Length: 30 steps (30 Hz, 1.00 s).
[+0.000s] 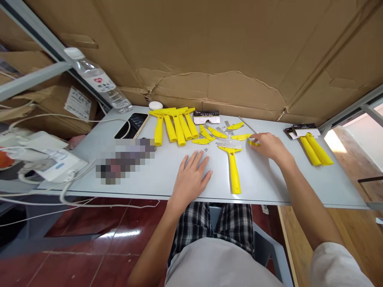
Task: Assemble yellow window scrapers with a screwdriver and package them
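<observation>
My left hand [193,175] lies flat on the grey tabletop with its fingers spread, holding nothing. At the right of the loose parts, the curled fingers of my right hand [267,146] are closed on a small yellow piece [254,142], mostly hidden beneath them. A thin metal rod [247,124] runs up to that hand; its near end is out of sight. Between my hands lies a yellow scraper handle [234,171] with a metal blade [229,144] across its head. Flat yellow cover pieces [218,132] and small metal parts [206,150] are scattered beyond it.
Several yellow handles [176,125] stand grouped at the back left, near a phone [131,125] and a water bottle [100,81]. Two more yellow handles [315,149] with black-and-white packaging lie right. White cables [67,191] cross the left edge. Cardboard [209,48] walls off the back.
</observation>
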### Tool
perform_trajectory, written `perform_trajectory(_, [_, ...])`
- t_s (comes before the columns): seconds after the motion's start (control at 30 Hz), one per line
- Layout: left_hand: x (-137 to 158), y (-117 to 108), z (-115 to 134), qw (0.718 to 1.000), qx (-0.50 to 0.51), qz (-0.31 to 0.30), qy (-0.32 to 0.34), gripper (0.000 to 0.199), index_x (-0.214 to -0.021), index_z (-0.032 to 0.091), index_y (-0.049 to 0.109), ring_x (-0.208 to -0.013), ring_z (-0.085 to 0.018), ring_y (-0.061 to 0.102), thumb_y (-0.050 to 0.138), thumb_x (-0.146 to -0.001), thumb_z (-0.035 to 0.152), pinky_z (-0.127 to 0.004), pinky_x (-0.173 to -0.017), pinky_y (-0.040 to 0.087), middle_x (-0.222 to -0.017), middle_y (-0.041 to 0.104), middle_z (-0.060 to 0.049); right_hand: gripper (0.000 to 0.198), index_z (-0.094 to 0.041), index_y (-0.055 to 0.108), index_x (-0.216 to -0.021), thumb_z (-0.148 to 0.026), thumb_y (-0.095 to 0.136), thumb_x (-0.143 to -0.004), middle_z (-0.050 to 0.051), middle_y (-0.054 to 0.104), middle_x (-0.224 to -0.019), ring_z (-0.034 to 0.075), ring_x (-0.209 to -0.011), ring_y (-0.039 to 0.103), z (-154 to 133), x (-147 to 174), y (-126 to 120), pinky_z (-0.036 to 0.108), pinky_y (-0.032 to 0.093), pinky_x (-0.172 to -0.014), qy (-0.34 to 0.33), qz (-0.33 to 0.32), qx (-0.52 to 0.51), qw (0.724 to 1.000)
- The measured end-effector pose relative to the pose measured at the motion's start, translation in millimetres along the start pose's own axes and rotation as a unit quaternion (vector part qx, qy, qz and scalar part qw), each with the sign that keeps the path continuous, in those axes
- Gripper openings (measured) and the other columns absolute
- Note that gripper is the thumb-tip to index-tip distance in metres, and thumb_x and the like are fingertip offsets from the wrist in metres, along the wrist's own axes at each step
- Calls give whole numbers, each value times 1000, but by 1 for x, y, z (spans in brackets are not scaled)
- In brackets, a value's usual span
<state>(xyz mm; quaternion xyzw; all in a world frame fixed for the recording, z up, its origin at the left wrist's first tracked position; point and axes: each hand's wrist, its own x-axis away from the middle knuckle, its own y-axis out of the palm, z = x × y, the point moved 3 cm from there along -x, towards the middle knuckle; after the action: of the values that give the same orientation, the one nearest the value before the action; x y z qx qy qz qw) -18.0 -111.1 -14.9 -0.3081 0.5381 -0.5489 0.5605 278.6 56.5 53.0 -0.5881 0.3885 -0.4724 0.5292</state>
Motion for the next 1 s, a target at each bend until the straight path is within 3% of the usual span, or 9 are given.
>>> perform_trajectory(0.17, [0, -1, 0, 1000, -17, 0, 7, 55, -160, 13, 64, -168, -39, 44, 49, -116, 40, -64, -138, 35, -178, 49, -19, 49, -30, 72, -149, -33, 68, -100, 7, 85, -123, 31, -112, 75, 2, -23, 1, 40, 54, -86, -12, -3, -29, 1000])
perform_trajectory(0.5, [1, -4, 1, 1000, -13, 5, 6, 53, -160, 17, 65, -167, -38, 46, 48, -115, 39, -65, -137, 37, -177, 50, -18, 50, -24, 79, -138, -16, 60, -92, 9, 84, -106, 29, -90, 75, -5, -20, -5, 37, 49, -72, -88, 34, -2, 996])
perform_trajectory(0.77, [1, -1, 3, 999, -33, -3, 7, 52, -158, 17, 66, -167, -39, 46, 47, -114, 36, -64, -138, 35, -176, 52, -19, 43, -21, 83, -124, -17, 62, -87, 1, 76, -81, 20, -71, 68, 10, -19, -26, 35, 56, -74, -154, 105, -228, 956])
perform_trajectory(1.0, [-6, -7, -1, 1000, -24, 3, 8, 46, -147, 18, 74, -157, -43, 55, 54, -110, 36, -66, -129, 44, -166, 63, -20, 32, -21, 83, -113, -41, 81, -88, 5, 77, -89, 20, -76, 70, 24, -9, -25, 38, 62, -76, -166, 89, -382, 905])
